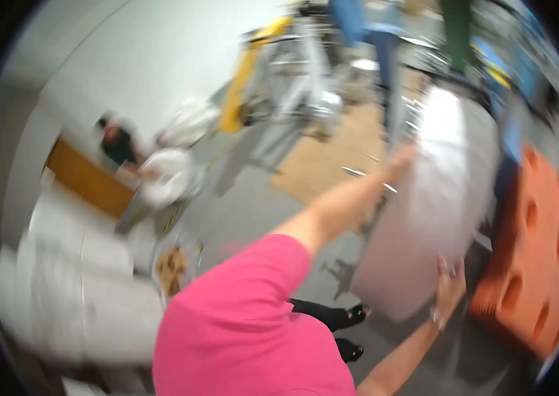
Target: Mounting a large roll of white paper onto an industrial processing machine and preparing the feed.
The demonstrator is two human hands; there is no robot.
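Observation:
A long, pale, shiny sheet (428,198), pinkish-grey and looking like plastic film, slants down in front of me on the right. Its upper end meets a dark-rimmed part of the equipment. My left hand (403,162) reaches across to its left edge and touches it there, the fingers smeared by motion. Lower down, my right hand (450,284), with a bracelet at the wrist, is closed on the right edge, thumb and fingers around it. Whether the sheet is one layer or several I cannot make out.
An orange plastic block with oval holes (530,257) stands close on the right. Brown cardboard (326,162) lies on the floor ahead. Beyond is a yellow-and-grey metal frame (253,72). Large white wrapped bundles (81,284) fill the left; a person (120,142) works by white rolls (166,175).

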